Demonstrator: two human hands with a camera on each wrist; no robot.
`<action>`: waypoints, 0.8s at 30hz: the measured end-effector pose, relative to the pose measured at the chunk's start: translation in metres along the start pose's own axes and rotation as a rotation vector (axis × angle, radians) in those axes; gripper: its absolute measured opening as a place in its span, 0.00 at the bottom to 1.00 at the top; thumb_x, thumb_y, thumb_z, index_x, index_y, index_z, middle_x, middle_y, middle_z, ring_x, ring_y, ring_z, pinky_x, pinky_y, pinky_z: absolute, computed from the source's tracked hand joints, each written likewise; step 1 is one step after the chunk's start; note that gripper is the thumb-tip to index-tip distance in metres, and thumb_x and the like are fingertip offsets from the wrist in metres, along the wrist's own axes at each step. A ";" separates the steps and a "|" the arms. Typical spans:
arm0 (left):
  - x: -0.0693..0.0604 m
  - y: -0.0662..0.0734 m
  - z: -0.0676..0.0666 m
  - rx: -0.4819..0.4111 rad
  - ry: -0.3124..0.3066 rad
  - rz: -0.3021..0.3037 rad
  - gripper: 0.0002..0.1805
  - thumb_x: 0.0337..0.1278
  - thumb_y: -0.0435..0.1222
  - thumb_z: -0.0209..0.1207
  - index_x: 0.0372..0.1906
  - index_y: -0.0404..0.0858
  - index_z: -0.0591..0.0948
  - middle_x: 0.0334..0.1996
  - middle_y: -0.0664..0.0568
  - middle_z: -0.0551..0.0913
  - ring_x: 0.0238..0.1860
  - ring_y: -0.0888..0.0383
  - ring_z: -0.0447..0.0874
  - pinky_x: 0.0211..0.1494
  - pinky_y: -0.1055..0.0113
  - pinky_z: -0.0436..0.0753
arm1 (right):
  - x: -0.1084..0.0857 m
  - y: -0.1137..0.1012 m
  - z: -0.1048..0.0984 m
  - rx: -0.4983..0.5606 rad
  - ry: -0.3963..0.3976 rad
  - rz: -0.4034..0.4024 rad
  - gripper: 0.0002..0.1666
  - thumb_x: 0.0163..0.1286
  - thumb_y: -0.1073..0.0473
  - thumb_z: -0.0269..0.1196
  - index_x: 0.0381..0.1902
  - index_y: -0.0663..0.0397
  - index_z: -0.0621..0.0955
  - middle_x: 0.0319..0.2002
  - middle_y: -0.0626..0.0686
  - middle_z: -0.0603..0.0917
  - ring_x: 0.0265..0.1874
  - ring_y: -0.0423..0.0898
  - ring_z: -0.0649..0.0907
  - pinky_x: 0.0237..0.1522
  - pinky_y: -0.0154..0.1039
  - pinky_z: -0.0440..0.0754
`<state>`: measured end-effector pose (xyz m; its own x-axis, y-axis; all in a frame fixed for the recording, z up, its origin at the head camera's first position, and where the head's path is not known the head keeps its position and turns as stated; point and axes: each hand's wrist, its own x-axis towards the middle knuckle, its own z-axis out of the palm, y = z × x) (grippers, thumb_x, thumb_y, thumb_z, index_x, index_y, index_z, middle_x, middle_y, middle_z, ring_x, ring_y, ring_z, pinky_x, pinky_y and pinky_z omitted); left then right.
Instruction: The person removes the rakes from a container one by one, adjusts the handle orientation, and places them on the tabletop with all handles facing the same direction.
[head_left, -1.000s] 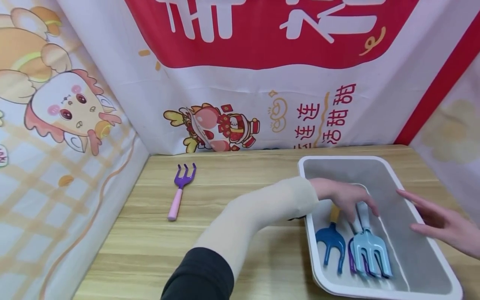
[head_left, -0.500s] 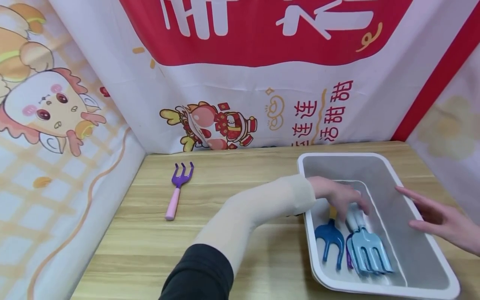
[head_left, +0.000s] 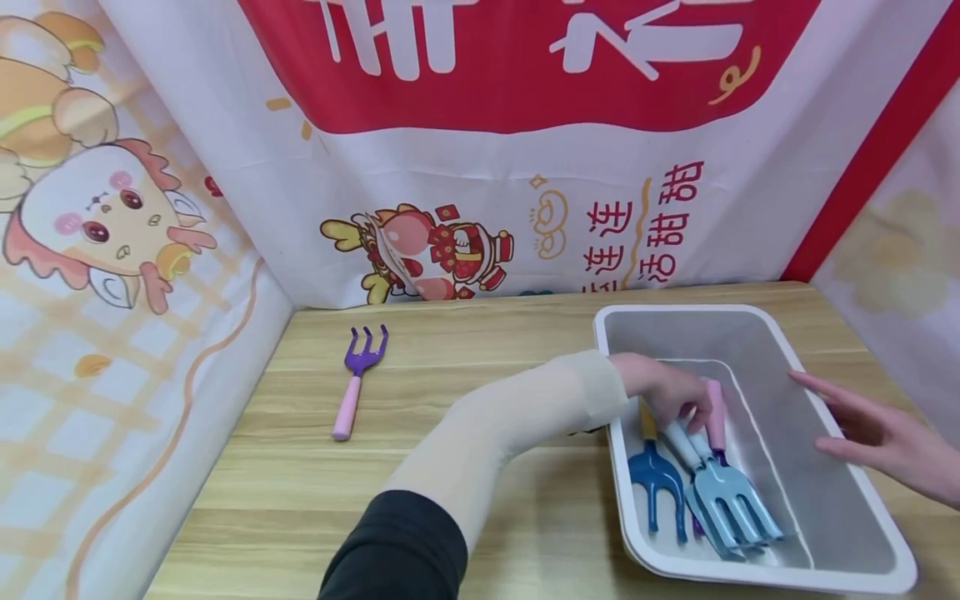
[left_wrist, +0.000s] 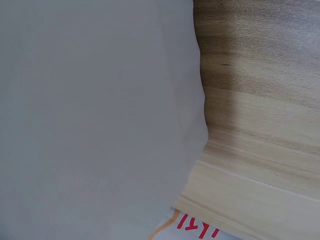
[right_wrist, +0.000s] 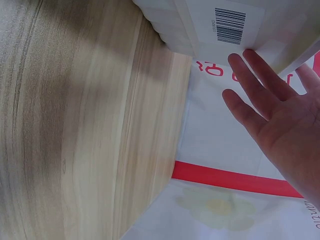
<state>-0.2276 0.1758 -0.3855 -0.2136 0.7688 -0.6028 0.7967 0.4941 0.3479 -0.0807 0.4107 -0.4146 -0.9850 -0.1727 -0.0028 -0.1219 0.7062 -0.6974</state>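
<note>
My left hand [head_left: 678, 398] reaches into a grey-white plastic bin [head_left: 847, 508], its fingers curled at the handle end of light blue hand forks [head_left: 731, 500]. These overlap, with pale handles side by side. Beside them on the left lies a dark blue two-pronged fork [head_left: 657, 477] with a yellow handle, partly under the hand. A pink handle [head_left: 716, 417] with a purple neck shows to the right, its head hidden beneath the light blue forks. My right hand [head_left: 877, 437], fingers extended, touches the bin's right rim; the right wrist view shows its fingers [right_wrist: 260, 80] by the outer wall.
A purple three-pronged cultivator [head_left: 358, 379] with a pink handle lies on the wooden table [head_left: 480, 350] at the left. Printed cloth [head_left: 480, 167] hangs behind and at both sides. A pale surface [left_wrist: 95, 120] blocks most of the left wrist view.
The left hand has drawn back slightly to the left and its fingers have curled in. The light blue forks' handles have shifted left, uncovering the pink handle. The right hand stays put.
</note>
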 end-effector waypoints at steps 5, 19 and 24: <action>0.000 0.000 0.001 -0.010 -0.014 -0.039 0.20 0.49 0.23 0.65 0.43 0.48 0.80 0.45 0.61 0.75 0.45 0.67 0.70 0.47 0.76 0.70 | 0.000 -0.001 0.000 -0.008 -0.008 0.011 0.49 0.66 0.62 0.64 0.78 0.39 0.52 0.67 0.43 0.62 0.45 0.19 0.69 0.34 0.47 0.85; 0.009 -0.006 0.003 -0.018 0.030 0.010 0.20 0.49 0.26 0.67 0.43 0.52 0.78 0.45 0.62 0.74 0.47 0.68 0.70 0.50 0.76 0.70 | 0.001 -0.002 -0.003 0.007 -0.004 -0.045 0.47 0.65 0.66 0.64 0.77 0.44 0.56 0.55 0.16 0.58 0.46 0.18 0.68 0.33 0.32 0.83; 0.005 -0.002 0.003 -0.023 0.054 0.035 0.27 0.50 0.29 0.68 0.53 0.57 0.78 0.52 0.67 0.71 0.54 0.71 0.66 0.53 0.78 0.67 | 0.000 -0.003 -0.002 0.000 -0.007 -0.020 0.48 0.66 0.63 0.64 0.77 0.41 0.53 0.58 0.23 0.58 0.46 0.18 0.68 0.34 0.43 0.86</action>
<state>-0.2285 0.1776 -0.3910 -0.2163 0.8063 -0.5505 0.7913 0.4751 0.3849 -0.0805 0.4101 -0.4115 -0.9814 -0.1920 0.0065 -0.1420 0.7024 -0.6975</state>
